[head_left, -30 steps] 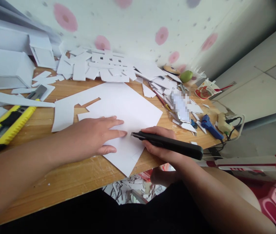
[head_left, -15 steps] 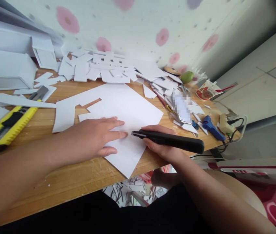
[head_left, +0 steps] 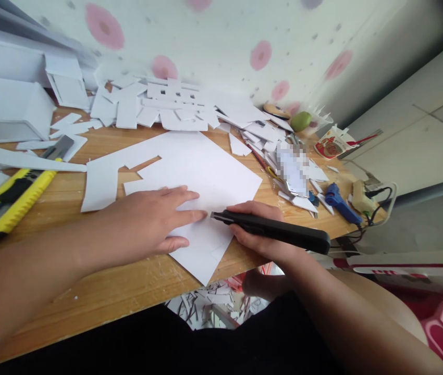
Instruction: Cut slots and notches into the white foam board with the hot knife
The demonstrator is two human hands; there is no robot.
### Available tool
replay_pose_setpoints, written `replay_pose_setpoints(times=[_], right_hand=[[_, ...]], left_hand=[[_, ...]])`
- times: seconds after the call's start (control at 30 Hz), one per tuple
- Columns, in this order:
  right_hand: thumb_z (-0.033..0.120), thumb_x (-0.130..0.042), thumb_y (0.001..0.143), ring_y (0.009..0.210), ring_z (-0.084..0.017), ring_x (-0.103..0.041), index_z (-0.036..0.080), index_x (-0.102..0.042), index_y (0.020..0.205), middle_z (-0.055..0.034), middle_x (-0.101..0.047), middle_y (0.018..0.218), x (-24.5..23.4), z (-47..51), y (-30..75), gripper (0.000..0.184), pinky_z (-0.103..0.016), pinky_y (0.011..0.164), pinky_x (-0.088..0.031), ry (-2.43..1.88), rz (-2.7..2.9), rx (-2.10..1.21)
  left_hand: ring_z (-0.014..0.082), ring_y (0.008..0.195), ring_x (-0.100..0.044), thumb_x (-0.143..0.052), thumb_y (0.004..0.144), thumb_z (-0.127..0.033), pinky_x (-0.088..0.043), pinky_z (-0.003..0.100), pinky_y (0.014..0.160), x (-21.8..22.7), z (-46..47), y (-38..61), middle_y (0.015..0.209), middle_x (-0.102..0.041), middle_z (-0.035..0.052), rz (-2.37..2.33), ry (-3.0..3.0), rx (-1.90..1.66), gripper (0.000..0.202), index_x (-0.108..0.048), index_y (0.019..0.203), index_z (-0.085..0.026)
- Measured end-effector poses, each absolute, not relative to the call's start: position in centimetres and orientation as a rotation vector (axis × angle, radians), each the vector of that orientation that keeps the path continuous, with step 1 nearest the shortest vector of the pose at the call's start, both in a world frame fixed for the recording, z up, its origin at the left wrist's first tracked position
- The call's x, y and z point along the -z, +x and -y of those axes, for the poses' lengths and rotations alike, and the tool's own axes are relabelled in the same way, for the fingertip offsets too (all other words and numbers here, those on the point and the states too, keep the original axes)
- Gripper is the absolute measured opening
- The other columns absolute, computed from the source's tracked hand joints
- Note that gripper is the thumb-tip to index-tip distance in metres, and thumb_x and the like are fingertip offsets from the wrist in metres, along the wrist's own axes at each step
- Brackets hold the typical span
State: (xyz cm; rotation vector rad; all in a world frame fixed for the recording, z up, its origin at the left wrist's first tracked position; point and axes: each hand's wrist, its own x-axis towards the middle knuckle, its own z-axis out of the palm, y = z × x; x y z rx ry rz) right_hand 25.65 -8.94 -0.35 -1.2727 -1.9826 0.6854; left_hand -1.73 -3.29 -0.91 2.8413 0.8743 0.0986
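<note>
A large white sheet of board (head_left: 201,166) with a notch cut out of its left side lies on the wooden table (head_left: 100,291). My left hand (head_left: 153,219) rests flat on the sheet with its fingers stretched out, pressing it down. My right hand (head_left: 260,234) is wrapped round a black utility knife (head_left: 276,232). The knife's tip touches the sheet just right of my left fingertips, near the sheet's lower right edge.
A yellow utility knife (head_left: 10,200) lies at the left. White offcuts (head_left: 159,107) and white box shapes (head_left: 6,109) crowd the back. At the right are a blue glue gun (head_left: 339,200), a green fruit (head_left: 300,121) and cables. Scraps (head_left: 206,302) litter the floor.
Almost nothing has moved. The knife and both hands stay at the same spot on the sheet, with only a slight shift of the view.
</note>
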Motion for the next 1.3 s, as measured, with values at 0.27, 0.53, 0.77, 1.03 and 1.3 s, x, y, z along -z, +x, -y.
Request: replay_pose_setpoints(times=[0.27, 0.53, 0.77, 1.03, 1.3], right_hand=[[0.039, -0.079, 0.083, 0.093, -0.023, -0.074, 0.033, -0.076, 0.108, -0.0026, -0.078, 0.104, 0.9, 9.3, 26.8, 0.027, -0.039, 0.084, -0.060, -1.422, 1.975, -0.664], [0.034, -0.076, 0.082, 0.085, -0.022, -0.074, 0.029, -0.076, 0.102, -0.0015, -0.079, 0.095, 0.3, 9.7, 26.9, 0.021, -0.037, 0.082, -0.060, -1.367, 1.976, -0.639], [0.030, -0.073, 0.082, 0.083, -0.020, -0.074, 0.027, -0.076, 0.100, -0.0024, -0.079, 0.092, -0.2, 10.4, 26.9, 0.018, -0.033, 0.077, -0.060, -1.381, 1.992, -0.581], [0.031, -0.073, 0.083, 0.079, -0.019, -0.074, 0.027, -0.076, 0.099, -0.0021, -0.079, 0.088, 0.1, 10.8, 27.5, 0.017, -0.031, 0.074, -0.060, -1.371, 2.001, -0.575], [0.024, -0.070, 0.084, 0.083, -0.018, -0.075, 0.024, -0.076, 0.105, -0.0027, -0.080, 0.096, -0.9, 9.0, 29.0, 0.021, -0.027, 0.076, -0.060, -1.209, 2.172, -0.727]], left_hand=[[0.0381, 0.132, -0.056, -0.063, 0.093, -0.049, -0.053, 0.051, 0.100, 1.3, 2.8, -2.1, 0.156, -0.049, 0.0106, -0.853, 2.875, -0.071, 0.052, -0.057, 0.143, -0.039], [0.0373, 0.133, -0.056, -0.053, 0.097, -0.055, -0.054, 0.050, 0.099, 2.0, 2.6, -2.5, 0.158, -0.048, 0.0082, -0.842, 2.849, -0.153, 0.049, -0.057, 0.143, -0.041], [0.0379, 0.135, -0.054, -0.049, 0.097, -0.060, -0.056, 0.050, 0.095, 2.2, 2.6, -2.7, 0.158, -0.048, 0.0076, -0.835, 2.855, -0.172, 0.051, -0.055, 0.144, -0.042], [0.0337, 0.134, -0.055, -0.046, 0.098, -0.061, -0.054, 0.046, 0.099, 3.2, 2.4, -3.2, 0.159, -0.046, 0.0051, -0.814, 2.891, -0.246, 0.053, -0.050, 0.148, -0.044], [0.0354, 0.138, -0.052, -0.037, 0.100, -0.065, -0.055, 0.049, 0.098, 3.8, 2.1, -3.5, 0.161, -0.044, 0.0032, -0.764, 2.875, -0.298, 0.053, -0.049, 0.148, -0.046]])
